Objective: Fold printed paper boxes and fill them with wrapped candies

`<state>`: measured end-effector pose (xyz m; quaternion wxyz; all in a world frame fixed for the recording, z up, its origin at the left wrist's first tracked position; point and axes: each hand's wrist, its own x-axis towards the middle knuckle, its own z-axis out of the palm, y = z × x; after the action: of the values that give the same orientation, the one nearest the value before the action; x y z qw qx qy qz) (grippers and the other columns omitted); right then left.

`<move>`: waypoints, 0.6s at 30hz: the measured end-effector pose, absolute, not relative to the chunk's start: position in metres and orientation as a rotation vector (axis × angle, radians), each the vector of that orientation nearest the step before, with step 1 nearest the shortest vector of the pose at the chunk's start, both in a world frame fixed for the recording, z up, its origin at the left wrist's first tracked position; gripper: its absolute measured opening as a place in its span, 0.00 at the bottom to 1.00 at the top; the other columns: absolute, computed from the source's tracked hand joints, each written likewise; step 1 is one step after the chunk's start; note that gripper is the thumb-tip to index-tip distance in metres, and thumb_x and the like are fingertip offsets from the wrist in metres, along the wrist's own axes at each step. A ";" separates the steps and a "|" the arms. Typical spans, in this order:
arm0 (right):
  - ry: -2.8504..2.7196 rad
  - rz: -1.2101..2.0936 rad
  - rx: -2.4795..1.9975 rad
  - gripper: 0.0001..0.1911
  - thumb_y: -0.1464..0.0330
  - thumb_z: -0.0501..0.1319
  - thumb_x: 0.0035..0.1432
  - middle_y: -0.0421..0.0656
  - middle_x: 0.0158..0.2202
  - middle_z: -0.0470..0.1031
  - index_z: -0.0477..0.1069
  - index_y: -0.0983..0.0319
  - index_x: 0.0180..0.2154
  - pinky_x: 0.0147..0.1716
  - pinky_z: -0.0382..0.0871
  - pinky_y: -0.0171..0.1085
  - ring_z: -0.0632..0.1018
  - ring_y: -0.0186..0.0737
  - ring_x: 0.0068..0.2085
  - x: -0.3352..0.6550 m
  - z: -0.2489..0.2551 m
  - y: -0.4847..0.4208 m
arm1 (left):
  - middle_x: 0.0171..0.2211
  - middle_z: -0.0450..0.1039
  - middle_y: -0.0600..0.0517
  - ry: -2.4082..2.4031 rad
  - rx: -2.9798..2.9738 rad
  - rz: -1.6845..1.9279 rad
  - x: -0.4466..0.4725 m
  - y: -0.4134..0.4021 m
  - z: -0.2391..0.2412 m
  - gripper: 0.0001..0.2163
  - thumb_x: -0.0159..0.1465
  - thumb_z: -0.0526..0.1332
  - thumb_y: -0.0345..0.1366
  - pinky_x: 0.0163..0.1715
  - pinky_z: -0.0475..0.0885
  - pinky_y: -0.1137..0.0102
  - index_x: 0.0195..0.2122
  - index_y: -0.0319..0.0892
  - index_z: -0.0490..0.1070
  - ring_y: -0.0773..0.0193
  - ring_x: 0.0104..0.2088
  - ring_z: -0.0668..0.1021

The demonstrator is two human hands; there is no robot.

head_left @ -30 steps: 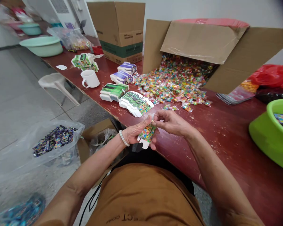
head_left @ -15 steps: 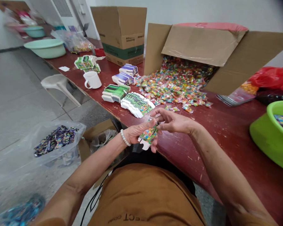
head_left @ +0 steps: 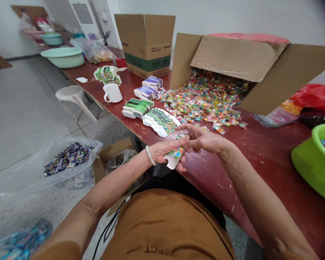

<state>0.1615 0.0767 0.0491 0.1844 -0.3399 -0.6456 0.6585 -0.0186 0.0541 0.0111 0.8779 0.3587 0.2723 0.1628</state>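
Green-printed, one carton is gripped by the left hand, the right hand's grip unclear; candies are held in a box.

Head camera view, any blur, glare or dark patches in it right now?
Head view: the small printed carton in the left hand shows its colours, but any fine print is unreadable; blue packets at lower left look smeared in the head view; the head view's top-right corner is dark, and wrapped candies carry small bright glints.
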 end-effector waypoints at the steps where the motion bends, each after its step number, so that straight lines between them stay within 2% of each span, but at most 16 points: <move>1: -1.790 1.815 -0.971 0.33 0.69 0.68 0.48 0.34 0.26 0.71 0.59 0.59 0.55 0.13 0.54 0.26 0.72 0.30 0.22 0.162 0.048 0.077 | 0.19 0.75 0.50 0.566 0.725 0.351 -0.019 0.055 0.012 0.23 0.57 0.63 0.57 0.28 0.78 0.58 0.34 0.38 0.67 0.58 0.18 0.79; 7: -1.585 1.392 -1.165 0.25 0.63 0.70 0.46 0.41 0.38 0.73 0.68 0.60 0.46 0.14 0.55 0.27 0.68 0.27 0.24 0.165 0.040 0.077 | 0.20 0.76 0.50 0.566 0.652 0.454 -0.020 0.056 0.009 0.19 0.62 0.61 0.51 0.27 0.78 0.61 0.33 0.36 0.68 0.60 0.20 0.80; 12: -1.421 1.494 -1.181 0.27 0.56 0.69 0.48 0.38 0.34 0.71 0.68 0.59 0.48 0.16 0.55 0.27 0.64 0.26 0.22 0.161 0.021 0.068 | 0.22 0.77 0.49 0.557 0.720 0.525 -0.021 0.054 0.004 0.18 0.57 0.67 0.49 0.24 0.77 0.64 0.34 0.38 0.69 0.54 0.23 0.82; 18: -1.245 1.621 -1.087 0.22 0.54 0.69 0.49 0.36 0.28 0.69 0.72 0.59 0.43 0.20 0.58 0.28 0.66 0.27 0.23 0.153 0.002 0.059 | 0.23 0.77 0.51 0.610 0.733 0.543 -0.024 0.052 0.001 0.20 0.54 0.68 0.50 0.22 0.76 0.65 0.34 0.38 0.69 0.57 0.22 0.81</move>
<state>0.1529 0.0585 0.0020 0.4018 -0.4301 -0.4924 0.6412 -0.0240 0.0523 0.0014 0.8532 0.3482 0.2901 0.2581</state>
